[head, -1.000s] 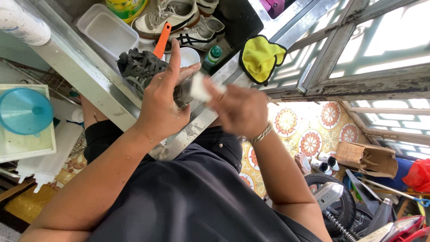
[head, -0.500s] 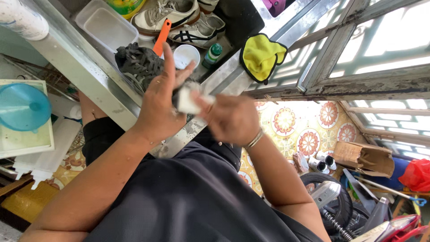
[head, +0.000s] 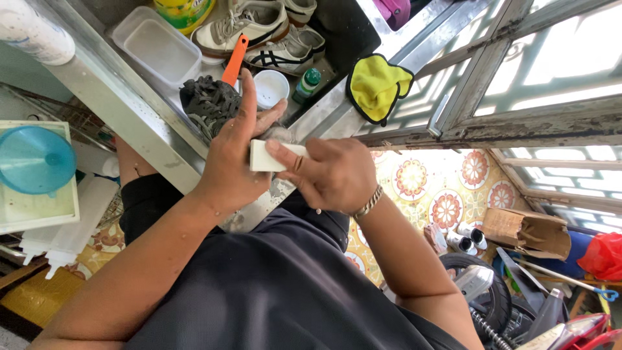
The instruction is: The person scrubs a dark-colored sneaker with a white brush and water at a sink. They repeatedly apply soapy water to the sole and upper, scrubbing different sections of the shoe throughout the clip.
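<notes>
My left hand (head: 230, 159) and my right hand (head: 330, 175) meet in front of my dark shirt, just below a metal sink's edge (head: 139, 123). A small white rectangular block (head: 261, 156) lies against my left palm, and my right hand's fingers, one with a ring, press on it. A grey object (head: 282, 133) shows behind the fingertips of my left hand, mostly hidden. My right wrist wears a metal bracelet.
The sink holds white-and-black sneakers (head: 259, 29), an orange-handled brush with dark bristles (head: 210, 97), a white cup (head: 271, 87), a green-capped bottle (head: 306, 83) and a clear plastic tub (head: 155, 45). A yellow cloth (head: 377, 84) hangs by the window. A blue funnel (head: 29, 159) is at left, a cardboard box (head: 525, 230) at right.
Both hands have dropped slightly and drawn nearer to me. The white block now lies flat against my left palm under my right fingers, and the dark object is more hidden.
</notes>
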